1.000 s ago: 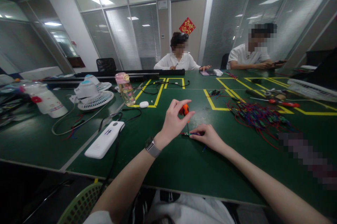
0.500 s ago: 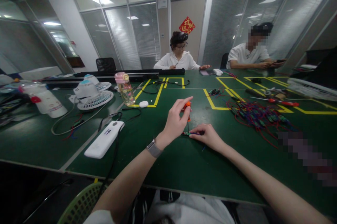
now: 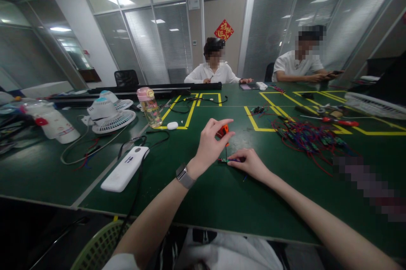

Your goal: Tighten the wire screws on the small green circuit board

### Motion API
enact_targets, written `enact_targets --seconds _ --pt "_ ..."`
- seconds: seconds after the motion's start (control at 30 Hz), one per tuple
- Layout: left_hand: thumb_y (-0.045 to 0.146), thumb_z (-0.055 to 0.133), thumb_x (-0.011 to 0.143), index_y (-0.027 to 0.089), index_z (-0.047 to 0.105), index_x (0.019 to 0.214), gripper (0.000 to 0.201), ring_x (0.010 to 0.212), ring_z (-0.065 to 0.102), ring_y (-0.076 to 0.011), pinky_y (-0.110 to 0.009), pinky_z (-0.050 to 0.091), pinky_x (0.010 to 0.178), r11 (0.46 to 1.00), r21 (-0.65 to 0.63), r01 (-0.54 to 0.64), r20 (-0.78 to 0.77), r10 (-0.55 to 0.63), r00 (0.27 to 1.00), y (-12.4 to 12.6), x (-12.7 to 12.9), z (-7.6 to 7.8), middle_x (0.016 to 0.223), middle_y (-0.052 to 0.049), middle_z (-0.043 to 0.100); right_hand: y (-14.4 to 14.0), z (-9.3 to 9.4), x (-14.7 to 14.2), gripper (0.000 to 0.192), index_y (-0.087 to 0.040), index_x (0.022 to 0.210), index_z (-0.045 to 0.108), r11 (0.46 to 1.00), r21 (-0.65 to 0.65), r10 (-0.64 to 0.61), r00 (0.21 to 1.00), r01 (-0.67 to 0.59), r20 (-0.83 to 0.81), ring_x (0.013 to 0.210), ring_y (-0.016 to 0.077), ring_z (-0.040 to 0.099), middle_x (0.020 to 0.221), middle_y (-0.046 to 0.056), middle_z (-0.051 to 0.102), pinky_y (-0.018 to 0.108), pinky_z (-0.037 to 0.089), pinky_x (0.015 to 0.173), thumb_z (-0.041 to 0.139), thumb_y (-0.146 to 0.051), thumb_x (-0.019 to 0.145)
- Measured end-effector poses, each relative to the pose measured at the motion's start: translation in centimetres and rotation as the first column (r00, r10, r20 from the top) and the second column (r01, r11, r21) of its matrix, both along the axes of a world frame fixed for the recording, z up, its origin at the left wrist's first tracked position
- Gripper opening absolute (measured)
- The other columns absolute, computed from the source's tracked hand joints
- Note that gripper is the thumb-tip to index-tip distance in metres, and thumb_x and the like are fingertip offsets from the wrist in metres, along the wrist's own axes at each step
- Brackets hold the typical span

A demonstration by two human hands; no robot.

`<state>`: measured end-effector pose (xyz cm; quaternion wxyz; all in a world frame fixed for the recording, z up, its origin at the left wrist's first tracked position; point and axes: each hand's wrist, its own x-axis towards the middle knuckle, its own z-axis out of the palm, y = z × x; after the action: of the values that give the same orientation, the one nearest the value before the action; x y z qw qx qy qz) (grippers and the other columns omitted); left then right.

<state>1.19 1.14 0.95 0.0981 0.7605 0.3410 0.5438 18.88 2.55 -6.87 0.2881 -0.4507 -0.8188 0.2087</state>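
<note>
My left hand [image 3: 212, 141] is around the orange handle of an upright screwdriver [image 3: 225, 129]. Its thumb and index finger are spread beside the handle, while the other fingers are partly hidden behind it. The thin shaft points down at a small green circuit board [image 3: 223, 160] lying on the table. With thumb and fingertips, my right hand [image 3: 249, 162] pinches the right end of that board, where dark wires show under the fingers. A short blue wire end [image 3: 244, 178] pokes out below this hand.
A heap of wired boards [image 3: 312, 135] and a red-handled screwdriver [image 3: 345, 122] are to the right. On the left are a white power bank [image 3: 122, 173], a pink-lidded bottle [image 3: 149, 107] and white fans [image 3: 111, 115]. Two people sit across the green table [image 3: 203, 208].
My left thumb and index finger have spread wider at the screwdriver handle, which looks turned. My right hand stays on the circuit board.
</note>
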Motion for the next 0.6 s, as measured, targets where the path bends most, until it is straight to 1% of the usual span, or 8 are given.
enact_targets --seconds 0.17,0.23,0.3,0.37,0.43,0.5,0.57,0.6 --pt "0.012 0.05 0.091 0.026 0.042 0.138 0.05 0.087 0.057 -0.0134 -0.027 0.051 0.078 0.998 -0.034 0.056 -0.023 -0.057 0.998 0.21 -0.01 -0.33 0.104 -0.004 0.057 -0.02 -0.01 -0.02 0.015 -0.022 0.086 0.079 1.0 -0.002 0.001 1.0 -0.001 -0.005 0.066 0.0177 0.056 0.065 0.003 0.067 0.028 0.04 0.064 0.072 -0.032 0.076" --pt "0.013 0.055 0.089 0.026 0.046 0.134 0.047 0.082 0.056 -0.0128 -0.025 0.051 0.074 1.0 -0.016 -0.007 -0.029 0.006 1.0 0.25 -0.01 -0.51 0.098 -0.002 0.057 -0.01 -0.02 -0.02 0.015 -0.022 0.086 0.079 1.0 -0.005 -0.002 1.0 0.002 -0.004 0.065 0.0176 0.056 0.065 0.003 0.067 0.028 0.04 0.064 0.073 -0.031 0.076" --pt "0.019 0.062 0.087 0.024 0.055 0.124 0.038 0.077 0.055 -0.0126 -0.025 0.051 0.071 0.995 0.026 -0.092 -0.04 0.093 0.995 0.16 -0.04 -0.62 0.092 -0.001 0.054 0.0 -0.04 -0.02 0.015 -0.022 0.086 0.079 1.0 -0.001 -0.005 1.0 0.005 0.0 0.065 0.0177 0.056 0.065 0.003 0.067 0.028 0.039 0.064 0.073 -0.031 0.076" --pt "0.024 0.064 0.086 0.022 0.059 0.116 0.031 0.078 0.055 -0.0133 -0.026 0.051 0.072 0.989 0.068 -0.134 -0.048 0.138 0.989 -0.03 -0.08 -0.62 0.091 -0.002 0.054 0.0 -0.04 -0.02 0.016 -0.022 0.087 0.079 1.0 0.004 -0.007 1.0 0.007 0.002 0.066 0.0179 0.056 0.065 0.003 0.067 0.028 0.039 0.064 0.072 -0.032 0.076" --pt "0.022 0.057 0.09 0.021 0.057 0.12 0.03 0.086 0.057 -0.0149 -0.029 0.051 0.08 0.991 0.078 -0.105 -0.046 0.109 0.993 -0.23 -0.1 -0.54 0.099 -0.004 0.056 -0.02 -0.01 -0.02 0.016 -0.023 0.086 0.079 1.0 0.003 -0.003 1.0 0.003 0.002 0.066 0.018 0.056 0.066 0.003 0.067 0.028 0.039 0.064 0.072 -0.033 0.076" --pt "0.015 0.045 0.095 0.021 0.05 0.129 0.035 0.094 0.059 -0.0146 -0.03 0.05 0.086 0.999 0.05 -0.019 -0.024 0.021 0.999 -0.35 -0.08 -0.45 0.111 -0.007 0.057 -0.02 0.02 -0.01 0.016 -0.023 0.086 0.079 1.0 0.0 0.001 1.0 -0.001 0.0 0.067 0.0181 0.056 0.067 0.003 0.068 0.028 0.04 0.065 0.071 -0.033 0.076" --pt "0.013 0.041 0.096 0.022 0.047 0.132 0.038 0.093 0.061 -0.0135 -0.028 0.051 0.083 0.999 0.037 0.031 -0.003 -0.031 1.0 -0.38 -0.02 -0.41 0.113 -0.007 0.058 -0.03 0.06 0.0 0.016 -0.023 0.085 0.079 1.0 -0.002 0.001 1.0 -0.001 0.002 0.067 0.0181 0.057 0.067 0.003 0.068 0.028 0.039 0.065 0.071 -0.033 0.076" --pt "0.014 0.045 0.095 0.023 0.05 0.13 0.036 0.089 0.061 -0.0131 -0.027 0.052 0.08 0.999 0.048 0.023 0.0 -0.024 1.0 -0.39 0.02 -0.41 0.108 -0.005 0.06 -0.02 0.07 0.0 0.016 -0.023 0.085 0.079 1.0 -0.001 0.001 1.0 -0.001 0.004 0.067 0.0181 0.057 0.067 0.003 0.068 0.028 0.039 0.065 0.071 -0.033 0.076"
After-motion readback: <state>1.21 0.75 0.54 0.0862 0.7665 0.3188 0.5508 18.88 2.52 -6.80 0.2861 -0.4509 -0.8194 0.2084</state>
